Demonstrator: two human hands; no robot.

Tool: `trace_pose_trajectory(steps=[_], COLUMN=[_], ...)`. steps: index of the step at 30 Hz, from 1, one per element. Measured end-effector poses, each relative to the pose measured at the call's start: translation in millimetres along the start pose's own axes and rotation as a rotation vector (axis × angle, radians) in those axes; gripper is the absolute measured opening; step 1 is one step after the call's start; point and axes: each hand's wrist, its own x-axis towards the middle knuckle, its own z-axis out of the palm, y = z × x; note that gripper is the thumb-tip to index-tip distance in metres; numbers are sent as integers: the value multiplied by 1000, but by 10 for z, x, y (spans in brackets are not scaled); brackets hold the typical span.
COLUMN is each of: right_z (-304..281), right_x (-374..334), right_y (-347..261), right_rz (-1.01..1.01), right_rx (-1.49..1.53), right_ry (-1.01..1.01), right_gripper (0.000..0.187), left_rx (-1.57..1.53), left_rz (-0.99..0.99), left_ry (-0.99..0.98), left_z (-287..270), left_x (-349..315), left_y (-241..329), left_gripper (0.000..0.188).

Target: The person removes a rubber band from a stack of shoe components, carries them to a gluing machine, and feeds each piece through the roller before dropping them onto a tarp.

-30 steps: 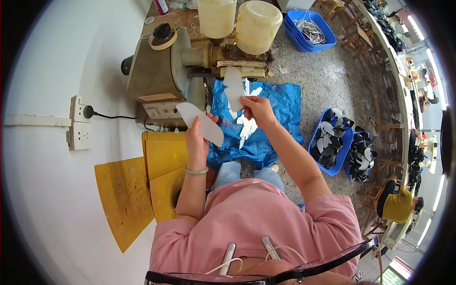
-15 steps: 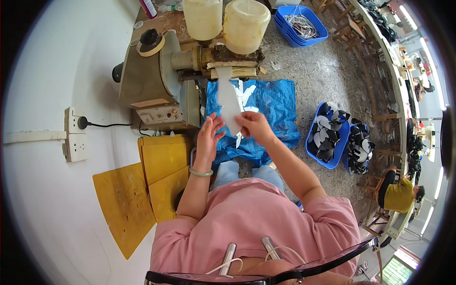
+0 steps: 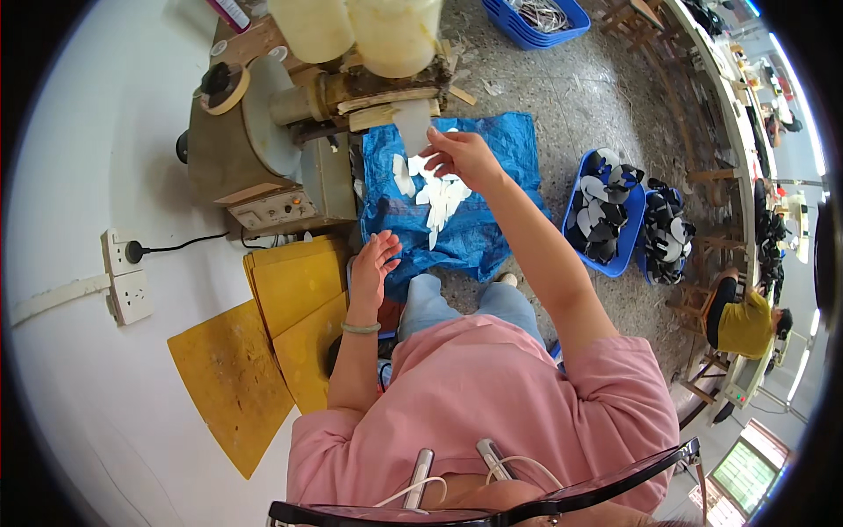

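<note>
A thin white sheet piece [image 3: 411, 126] hangs from the roller end of the machine [image 3: 369, 101]. My right hand [image 3: 465, 160] is at its lower right edge, thumb and fingers closed around that corner. Below, a loose pile of white cut pieces [image 3: 446, 195] lies on a blue tarp [image 3: 505, 162]. My left hand [image 3: 373, 262] is held over the tarp's near left side, fingers apart, with nothing in it. A pale bangle [image 3: 361, 328] circles that wrist.
Two yellowish tubs [image 3: 395, 35] stand on top of the machine. Yellow boards [image 3: 299, 281] lean at the left by a wall socket [image 3: 132, 294]. Blue baskets [image 3: 615, 255] of black and white pieces sit to the right. Farther right, a person [image 3: 745, 323] sits at a long bench.
My right hand has moved up toward the rollers, off the lower end of a longer white piece. My left hand has drawn down and away. More white pieces show on the tarp.
</note>
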Motion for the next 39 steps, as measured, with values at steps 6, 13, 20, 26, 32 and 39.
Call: trace_pose_trajectory(steps=[6,13,20,26,32,39], right_z=[-1309,-3944,-6278,-7077,-7260,-7341], right_x=[-845,-2317,-3534,-4066,-4050,-2936], right_y=[872,2317,2563,2389,2454,1735], right_rz=[254,700,837,821,880,561], right_rx=[-268,-401,-516,-371,-414,-314], right_ry=[180,401,532,604,466,427], right_gripper=[40,35,21,19,22,22], left_rx=[255,758,902,1534,1161,1833], left_rz=[-114,-361,-456,-232,89,-181], left_ry=[107,339,370,191,372,-47], left_z=[-39,-344,1019,2079,2459,2027], left_x=[186,21,-544,-125,16,221], left_y=[-720,-2202,-3207,-3079,-3049,-3592], left_gripper=[45,33,34,46,39,33])
